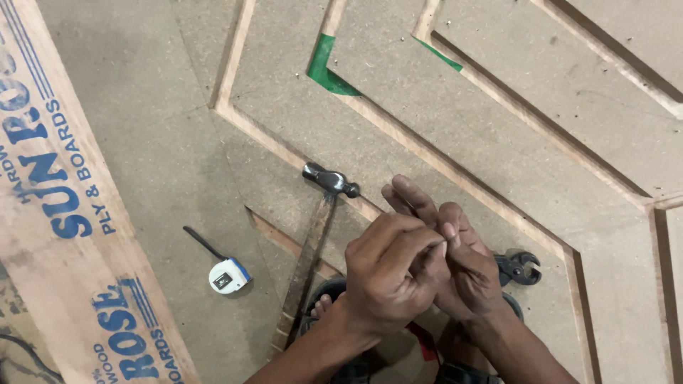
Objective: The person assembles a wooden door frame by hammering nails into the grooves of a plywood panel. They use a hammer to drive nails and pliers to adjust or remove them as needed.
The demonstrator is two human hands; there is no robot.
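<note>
My left hand (388,274) and my right hand (455,256) are pressed together over a brown fibreboard panel (455,121), fingertips pinched around something too small to make out. A ball-peen hammer (329,181) with a wooden handle lies just left of my hands, its head by a pale wooden strip (420,160) set in the panel. Black pincers (519,267) poke out from behind my right hand. My sandalled foot (321,302) rests on the board below the hammer.
A white and blue tape measure (229,274) with a black strap lies on the board at the left. A printed plywood plank (64,213) runs along the left edge. Green tape (327,67) marks a panel corner at the top.
</note>
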